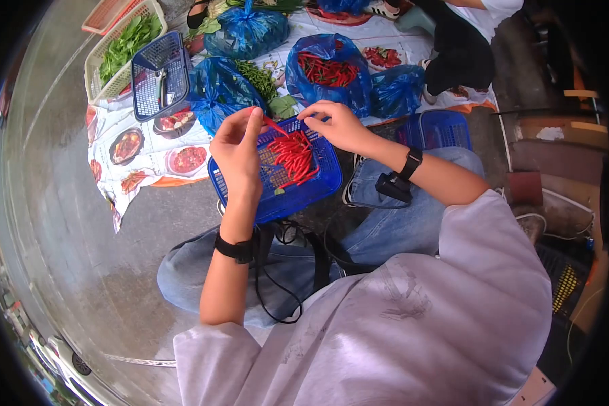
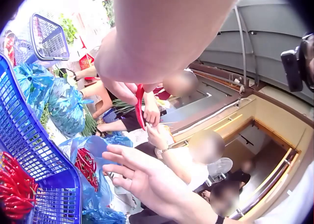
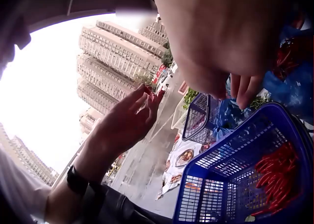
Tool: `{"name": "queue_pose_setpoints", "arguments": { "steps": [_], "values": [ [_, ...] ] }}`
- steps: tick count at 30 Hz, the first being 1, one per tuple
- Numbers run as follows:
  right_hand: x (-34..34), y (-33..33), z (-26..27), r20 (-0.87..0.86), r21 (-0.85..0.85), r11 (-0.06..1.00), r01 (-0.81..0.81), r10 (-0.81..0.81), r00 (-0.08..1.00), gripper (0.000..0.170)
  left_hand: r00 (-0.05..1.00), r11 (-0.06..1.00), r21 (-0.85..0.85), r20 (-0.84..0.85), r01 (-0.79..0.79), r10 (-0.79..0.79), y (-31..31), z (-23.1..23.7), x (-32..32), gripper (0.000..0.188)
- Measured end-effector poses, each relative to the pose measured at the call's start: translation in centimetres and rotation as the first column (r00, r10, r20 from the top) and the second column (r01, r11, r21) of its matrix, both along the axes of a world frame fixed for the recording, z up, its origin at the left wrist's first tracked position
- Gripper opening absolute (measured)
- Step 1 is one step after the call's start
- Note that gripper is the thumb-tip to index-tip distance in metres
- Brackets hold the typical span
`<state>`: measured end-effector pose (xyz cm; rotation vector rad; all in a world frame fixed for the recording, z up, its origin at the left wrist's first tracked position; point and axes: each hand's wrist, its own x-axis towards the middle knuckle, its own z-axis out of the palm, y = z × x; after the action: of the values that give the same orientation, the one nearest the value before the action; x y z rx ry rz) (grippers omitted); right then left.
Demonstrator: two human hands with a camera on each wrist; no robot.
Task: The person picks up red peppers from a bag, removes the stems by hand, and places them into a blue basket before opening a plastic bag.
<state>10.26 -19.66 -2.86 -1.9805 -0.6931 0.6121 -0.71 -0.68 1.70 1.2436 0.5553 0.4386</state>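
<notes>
My left hand (image 1: 239,145) pinches a red chili pepper (image 1: 273,126) between thumb and fingertips, above a blue plastic basket (image 1: 328,177). In the left wrist view that chili pepper (image 2: 140,107) hangs down from the fingers. To the right, my right hand (image 1: 342,127) is over the basket's far edge, fingers loosely bent. The left wrist view shows the right hand (image 2: 152,182) with its fingers spread and nothing in them. A heap of red chili peppers (image 1: 293,159) lies in the basket, towards its right side.
Beyond the basket sit blue plastic bags, one full of red chilies (image 1: 328,70). A dark blue basket (image 1: 160,78) holding scissors and a cream crate (image 1: 92,74) of greens stand at the far left. Another blue basket (image 1: 446,128) is at the right. Other people sit opposite.
</notes>
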Motion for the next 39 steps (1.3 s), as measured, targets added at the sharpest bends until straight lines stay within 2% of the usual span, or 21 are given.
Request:
{"name": "queue_pose_setpoints", "arguments": {
  "steps": [1,2,4,8,9,10,11,12,13,14,15,17,19,22,25,26,28,29,34,36,39],
  "values": [
    [-0.1,0.6,1.7,-0.257,0.094,0.993,0.066,-0.040,0.966,0.024,0.999,0.999,-0.015,-0.024,0.038,-0.038,-0.2,0.0,-0.1,0.021],
    [-0.3,0.9,3.0,-0.253,0.092,0.994,0.062,-0.037,0.967,0.024,0.999,0.999,-0.017,-0.020,0.034,-0.034,-0.4,0.2,-0.1,0.021],
    [-0.6,1.2,4.6,-0.444,0.232,0.972,0.037,0.072,0.893,0.028,0.997,0.996,-0.053,-0.029,0.070,-0.071,-1.0,0.4,-0.2,0.022],
    [-0.3,1.0,4.2,-0.525,0.245,0.966,0.083,0.060,0.849,0.025,0.998,0.999,-0.002,-0.057,0.036,-0.036,-0.9,0.6,-0.3,0.020],
    [-0.2,0.8,3.3,-0.414,0.147,0.988,0.054,0.012,0.910,0.024,0.998,0.999,-0.006,-0.060,0.035,-0.035,-0.5,0.5,-0.3,0.020],
    [-0.1,0.7,2.4,-0.289,0.044,0.999,0.030,-0.016,0.957,0.023,0.997,0.983,0.182,-0.077,0.019,-0.005,0.2,0.3,-0.1,0.018],
    [-0.5,1.0,1.2,-0.028,-0.142,0.990,-0.025,0.021,0.999,0.017,0.995,0.931,0.364,-0.091,0.003,0.033,0.7,0.1,-0.1,0.017],
    [-0.8,0.7,-1.7,0.196,-0.246,0.962,-0.120,0.170,0.966,0.017,0.995,0.933,0.359,-0.097,0.000,0.038,0.9,-0.1,-0.1,0.017],
    [-1.2,0.9,-4.3,0.293,-0.434,0.886,-0.163,0.310,0.904,0.017,0.985,0.846,0.524,-0.172,0.097,-0.007,1.2,-0.2,0.0,0.017],
    [-1.6,1.4,-6.8,0.357,-0.608,0.776,-0.167,0.455,0.816,0.019,0.967,0.722,0.662,-0.251,0.201,-0.039,1.4,-0.3,0.3,0.018],
    [-2.0,1.8,-9.6,0.356,-0.610,0.775,-0.168,0.456,0.816,0.019,0.950,0.729,0.631,-0.301,0.266,-0.086,1.2,-1.8,0.3,0.018],
    [-2.6,3.2,-13.8,0.417,-0.783,0.621,-0.035,0.566,0.711,0.018,0.896,0.624,0.659,-0.412,0.420,-0.168,0.7,-4.3,0.0,0.018],
    [-2.5,4.7,-14.6,0.345,-0.816,0.575,-0.060,0.568,0.747,0.017,0.878,0.570,0.680,-0.445,0.461,-0.178,0.8,-7.5,-0.4,0.018],
    [-2.9,5.5,-16.1,0.272,-0.854,0.514,-0.079,0.571,0.775,0.013,0.865,0.593,0.653,-0.474,0.470,-0.164,1.1,-10.0,-1.3,0.021],
    [-2.6,5.6,-17.2,0.268,-0.874,0.483,-0.054,0.572,0.775,0.014,0.820,0.780,0.465,-0.563,0.419,-0.105,1.8,-11.3,-1.7,0.020],
    [-2.6,5.7,-17.5,0.250,-0.882,0.468,-0.056,0.567,0.785,0.015,0.821,0.780,0.468,-0.563,0.416,-0.100,1.8,-11.6,-1.8,0.020],
    [-2.6,6.0,-17.5,0.237,-0.887,0.458,-0.063,0.566,0.790,0.017,0.833,0.960,0.166,-0.545,0.224,-0.100,1.7,-12.8,-2.3,0.017],
    [-2.6,6.0,-17.4,0.228,-0.885,0.460,-0.066,0.554,0.800,0.017,0.837,0.975,0.116,-0.538,0.191,-0.100,1.9,-14.9,-2.3,0.017],
    [-2.4,5.9,-16.9,0.251,-0.862,0.503,-0.067,0.537,0.805,0.016,0.812,0.994,-0.066,-0.573,0.092,-0.113,1.4,-14.6,-2.8,0.016],
    [-2.1,5.9,-16.6,0.259,-0.860,0.505,-0.072,0.554,0.791,0.017,0.831,0.968,-0.251,-0.544,-0.028,-0.117,1.5,-15.1,-2.8,0.014],
    [-2.5,5.9,-15.2,0.229,-0.841,0.533,-0.095,0.509,0.830,0.016,0.836,0.952,-0.290,-0.543,-0.096,-0.081,1.4,-15.2,-2.9,0.015]
  ]
}}
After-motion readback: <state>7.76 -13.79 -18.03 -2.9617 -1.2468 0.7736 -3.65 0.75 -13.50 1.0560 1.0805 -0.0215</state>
